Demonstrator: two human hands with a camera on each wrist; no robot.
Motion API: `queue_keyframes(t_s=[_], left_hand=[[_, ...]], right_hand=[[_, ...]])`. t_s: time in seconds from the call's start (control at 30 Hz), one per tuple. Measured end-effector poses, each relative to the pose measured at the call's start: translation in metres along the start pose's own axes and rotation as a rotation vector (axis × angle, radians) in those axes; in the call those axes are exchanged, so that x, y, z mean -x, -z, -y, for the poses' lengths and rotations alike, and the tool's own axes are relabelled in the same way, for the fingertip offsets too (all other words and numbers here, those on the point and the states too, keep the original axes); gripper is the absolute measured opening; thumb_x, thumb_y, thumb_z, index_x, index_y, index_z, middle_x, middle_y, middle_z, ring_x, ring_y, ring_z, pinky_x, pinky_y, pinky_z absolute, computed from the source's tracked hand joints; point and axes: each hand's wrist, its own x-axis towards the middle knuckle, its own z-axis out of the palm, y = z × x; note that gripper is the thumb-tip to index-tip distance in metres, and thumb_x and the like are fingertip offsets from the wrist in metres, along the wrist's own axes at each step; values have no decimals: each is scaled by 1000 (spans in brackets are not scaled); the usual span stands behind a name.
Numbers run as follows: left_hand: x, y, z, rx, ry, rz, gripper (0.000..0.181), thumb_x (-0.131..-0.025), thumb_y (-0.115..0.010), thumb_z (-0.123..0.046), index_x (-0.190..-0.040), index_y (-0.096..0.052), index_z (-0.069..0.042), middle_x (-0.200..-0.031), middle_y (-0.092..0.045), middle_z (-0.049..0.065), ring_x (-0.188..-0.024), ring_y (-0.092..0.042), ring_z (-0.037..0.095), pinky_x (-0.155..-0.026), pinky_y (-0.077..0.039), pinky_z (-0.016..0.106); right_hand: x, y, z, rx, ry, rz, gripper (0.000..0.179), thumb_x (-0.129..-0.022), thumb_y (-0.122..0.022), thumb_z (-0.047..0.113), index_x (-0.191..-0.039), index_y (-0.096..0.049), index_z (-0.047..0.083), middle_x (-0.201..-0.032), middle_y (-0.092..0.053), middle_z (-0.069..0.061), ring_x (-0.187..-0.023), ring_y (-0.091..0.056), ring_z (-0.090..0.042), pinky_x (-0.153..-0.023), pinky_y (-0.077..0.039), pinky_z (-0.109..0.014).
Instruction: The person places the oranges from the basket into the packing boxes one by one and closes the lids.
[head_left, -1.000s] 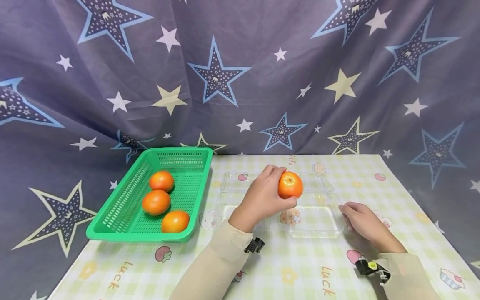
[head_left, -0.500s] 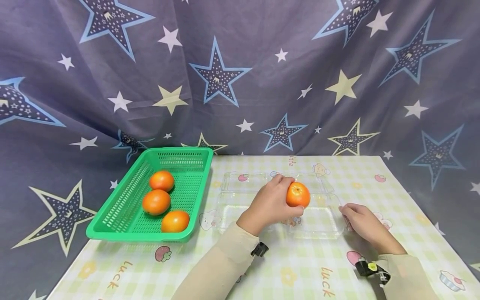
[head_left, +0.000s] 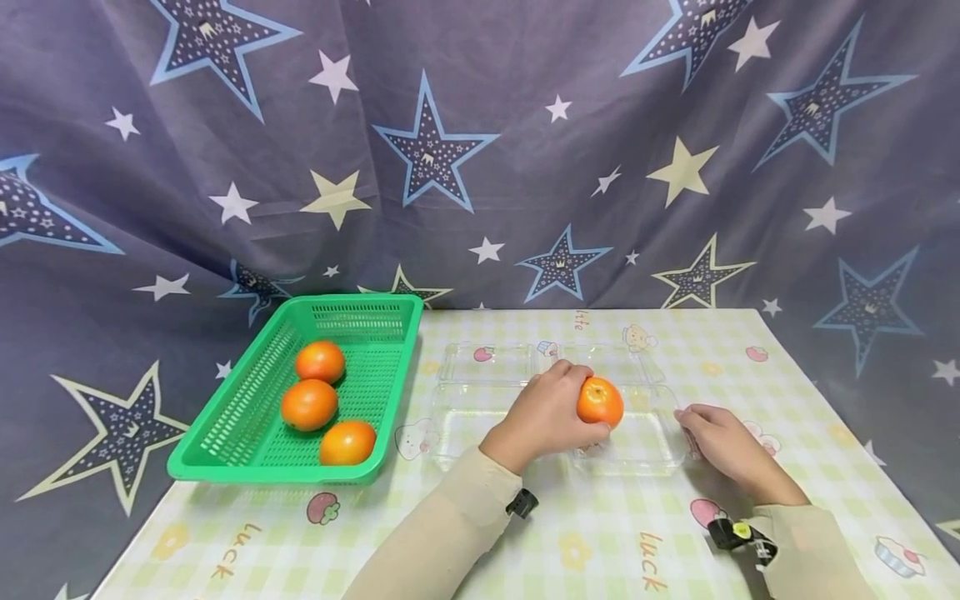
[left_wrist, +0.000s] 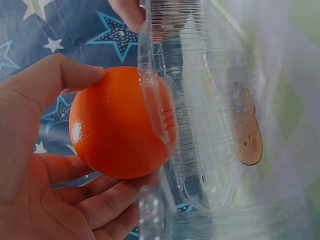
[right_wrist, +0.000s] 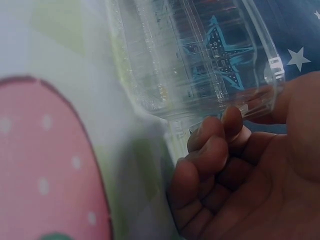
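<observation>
An orange (head_left: 600,402) is held between the thumb and fingers of my left hand (head_left: 551,417), at the right half of a clear plastic container (head_left: 480,421). In the left wrist view the orange (left_wrist: 117,125) is partly behind the container's transparent rim (left_wrist: 155,100). My right hand (head_left: 731,446) pinches the container's right edge; in the right wrist view, the thumb and curled fingers (right_wrist: 207,155) are at its wall (right_wrist: 200,65). The container's hinged lid (head_left: 487,364) lies open toward the back.
To the left stands a green plastic basket (head_left: 382,417) with three more oranges (head_left: 309,405) in it. A checked cloth (head_left: 577,517) covers the table. Behind the table hangs a star-patterned curtain (head_left: 495,100).
My left hand has moved right and down with the orange, from above the container to its right half. The right hand keeps its place at the container's edge.
</observation>
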Motion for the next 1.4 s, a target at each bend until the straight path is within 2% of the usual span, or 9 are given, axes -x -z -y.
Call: queue_keyframes(t_s=[0.13,0.53,0.73,0.87,0.97,1.03,1.1,1.3,1.4], left_hand=[[-1,-4,1,12,1,15,63,-77,-77,-48,-130,-62,-17,-112,-60,-3,-80,-56,13,-72,-48,27],[-2,-11,1,-11,-27,35,58,-76,-76,-48,-123,-64,-17,-103,-58,-6,-77,-55,9,-70,-47,24],[-2,-14,0,-76,-49,21,55,-75,-75,-51,-118,-65,-18,-98,-59,-7,-80,-53,9,-77,-46,27],[-2,-18,0,-94,-46,25,56,-76,-75,-53,-118,-66,-19,-100,-60,-7,-85,-54,8,-93,-48,33],[-3,-20,0,-95,-43,31,57,-76,-74,-54,-120,-66,-19,-104,-61,-8,-89,-55,8,-106,-45,41],[-3,-21,0,-95,-40,31,58,-76,-74,-54,-121,-65,-19,-106,-62,-8,-90,-55,8,-110,-43,46],[-2,-21,-1,-98,-38,33,58,-75,-74,-53,-121,-65,-19,-106,-62,-8,-90,-55,7,-110,-42,48],[-2,-22,0,-134,-49,36,55,-76,-74,-55,-118,-66,-20,-97,-59,-10,-87,-52,9,-100,-44,40],[-2,-23,0,-150,-50,35,55,-76,-74,-57,-117,-67,-21,-96,-59,-10,-88,-51,11,-98,-43,38]], right_hand=[[-1,0,-1,3,-4,0,43,-110,-43,33,-79,-51,4,-63,-49,-1,-54,-43,-18,-56,-40,-36],[-2,-3,-2,-21,-13,11,42,-110,-44,33,-80,-51,5,-63,-47,1,-54,-44,-18,-57,-41,-35],[-2,-2,-1,-22,-15,10,42,-110,-44,33,-79,-51,6,-62,-47,1,-53,-43,-18,-56,-40,-35],[-1,-2,0,-18,-17,12,42,-110,-44,32,-79,-51,4,-62,-47,1,-53,-44,-18,-56,-41,-35],[-1,-2,0,-14,-20,11,42,-110,-44,33,-79,-51,5,-62,-47,1,-53,-43,-18,-56,-40,-35],[0,-2,0,-12,-23,11,42,-110,-43,33,-79,-50,6,-62,-46,1,-53,-43,-17,-56,-40,-35],[-1,-2,0,-12,-24,11,42,-110,-43,34,-79,-50,6,-62,-46,1,-54,-43,-17,-56,-40,-35],[0,-2,0,-18,-24,13,42,-110,-44,33,-80,-51,5,-62,-46,1,-53,-42,-17,-56,-40,-35],[0,-2,0,-20,-20,12,42,-110,-44,32,-80,-51,4,-62,-46,1,-53,-43,-17,-56,-40,-35]])
